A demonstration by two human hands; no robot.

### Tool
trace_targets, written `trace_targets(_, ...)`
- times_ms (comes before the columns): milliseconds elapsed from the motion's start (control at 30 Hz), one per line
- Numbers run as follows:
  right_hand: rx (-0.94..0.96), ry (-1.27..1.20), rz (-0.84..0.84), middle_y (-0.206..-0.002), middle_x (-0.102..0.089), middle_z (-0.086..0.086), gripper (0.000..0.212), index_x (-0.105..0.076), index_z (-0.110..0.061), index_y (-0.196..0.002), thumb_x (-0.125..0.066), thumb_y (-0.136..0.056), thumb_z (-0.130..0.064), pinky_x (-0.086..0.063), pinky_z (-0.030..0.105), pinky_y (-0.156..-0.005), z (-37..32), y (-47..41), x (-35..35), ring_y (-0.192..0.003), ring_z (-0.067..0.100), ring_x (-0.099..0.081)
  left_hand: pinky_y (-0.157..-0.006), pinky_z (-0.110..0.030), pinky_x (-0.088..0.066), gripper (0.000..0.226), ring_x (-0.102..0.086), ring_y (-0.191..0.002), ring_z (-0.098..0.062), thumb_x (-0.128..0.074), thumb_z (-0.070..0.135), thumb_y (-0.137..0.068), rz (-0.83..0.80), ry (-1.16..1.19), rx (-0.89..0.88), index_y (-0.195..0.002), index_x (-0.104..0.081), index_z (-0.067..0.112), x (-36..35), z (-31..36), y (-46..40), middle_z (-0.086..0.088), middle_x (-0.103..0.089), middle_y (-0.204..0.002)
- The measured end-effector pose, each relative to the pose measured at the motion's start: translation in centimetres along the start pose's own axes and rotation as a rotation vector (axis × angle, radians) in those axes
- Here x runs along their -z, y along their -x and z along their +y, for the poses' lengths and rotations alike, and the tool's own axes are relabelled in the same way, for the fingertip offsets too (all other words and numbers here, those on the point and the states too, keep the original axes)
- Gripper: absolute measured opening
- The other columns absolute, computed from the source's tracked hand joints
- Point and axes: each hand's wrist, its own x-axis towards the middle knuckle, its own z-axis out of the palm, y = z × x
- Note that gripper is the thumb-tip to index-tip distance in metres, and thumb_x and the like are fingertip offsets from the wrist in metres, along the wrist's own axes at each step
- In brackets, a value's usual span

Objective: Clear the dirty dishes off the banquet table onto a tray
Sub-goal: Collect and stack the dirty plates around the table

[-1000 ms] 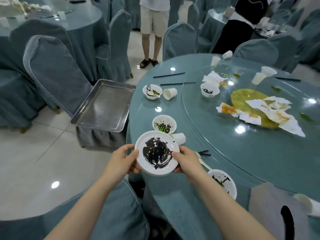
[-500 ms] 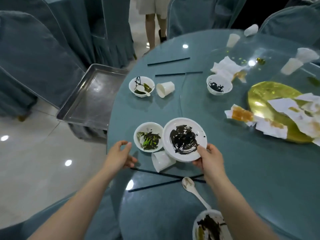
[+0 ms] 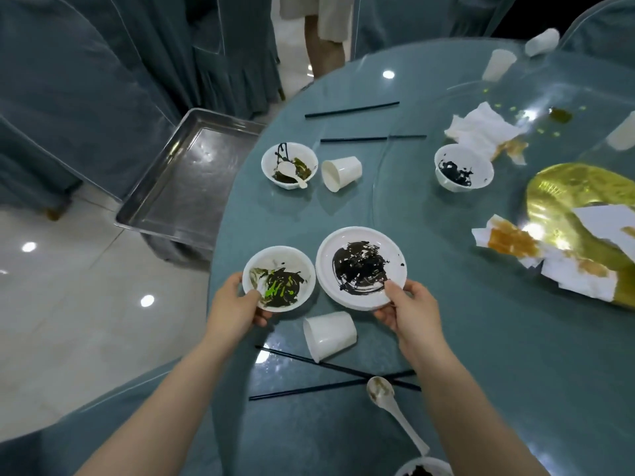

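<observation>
Now | left hand [image 3: 237, 305] grips bowl [image 3: 279, 278] | right hand [image 3: 410, 309] grips plate [image 3: 360, 267] | cup [image 3: 329, 334] between

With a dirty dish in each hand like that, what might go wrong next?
1. The right hand pinches the smeared plate by its near rim only; it could tip and drip sauce.
2. The left hand grips the bowl by one edge; it may slip on the way to the metal tray, which overhangs its chair.

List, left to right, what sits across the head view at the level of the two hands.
left hand → bowl with green and black residue → plate smeared black → right hand → stained paper napkins
</observation>
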Motion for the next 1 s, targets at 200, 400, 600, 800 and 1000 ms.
trace_targets(200,-0.049,0.058,-0.098,-0.090,-0.067,0.009,0.025,-0.051,-0.005,-0.113,-0.061,-0.091,-0.013,-0.056,0.022,-0.052,-0.7,-2.3,-4.4,-0.064,0.016,-0.064,-0.037,-0.019,-0.045,0.031,-0.057,-0.036,-0.012,-0.046,0.003,-0.087,0.128,0.005,-0.051,-0.111,-0.050,0.024,3.0,-0.2,0.5,-0.001,-0.067,-0.053)
trace_targets(400,-0.095,0.066,-0.118,-0.098,-0.064,0.014,0.016,-0.055,-0.004,-0.108,-0.058,-0.093,-0.010,-0.058,0.023,-0.056,0.1,-3.7,-7.2,-0.074,0.019,-0.063,-0.038,-0.019,-0.043,0.034,-0.059,-0.040,-0.015,-0.046,0.004,-0.088,0.128,0.019,-0.036,-0.116,-0.052,0.022,5.5,-0.8,1.5,-0.007,-0.069,-0.063)
trace_targets(600,-0.151,0.036,-0.114,-0.088,-0.065,0.013,0.010,-0.059,-0.002,-0.095,-0.051,-0.096,-0.010,-0.057,0.027,-0.066,-0.4,-2.6,-6.4,-0.075,0.024,-0.065,-0.037,-0.017,-0.041,0.031,-0.058,-0.040,-0.013,-0.045,0.003,-0.089,0.107,0.051,-0.059,-0.110,-0.053,0.024,6.8,-0.6,3.4,-0.003,-0.067,-0.053)
trace_targets(800,-0.019,0.084,-0.037,-0.091,-0.067,0.013,0.010,-0.059,-0.004,-0.100,-0.055,-0.094,-0.011,-0.058,0.028,-0.070,-1.2,2.9,-1.3,-0.080,0.025,-0.068,-0.040,-0.019,-0.042,0.033,-0.058,-0.040,-0.013,-0.045,0.001,-0.090,0.038,0.075,-0.105,-0.117,-0.053,0.018,8.5,-1.2,6.5,-0.005,-0.067,-0.057)
trace_targets(1000,0.007,0.041,0.155,-0.087,-0.069,0.013,0.013,-0.064,-0.005,-0.099,-0.052,-0.095,-0.007,-0.058,0.020,-0.063,4.0,12.7,4.9,-0.074,0.022,-0.067,-0.043,-0.023,-0.045,0.035,-0.057,-0.038,-0.012,-0.043,0.000,-0.091,-0.102,0.057,-0.090,-0.121,-0.052,0.014,9.8,-3.0,9.5,-0.012,-0.066,-0.068)
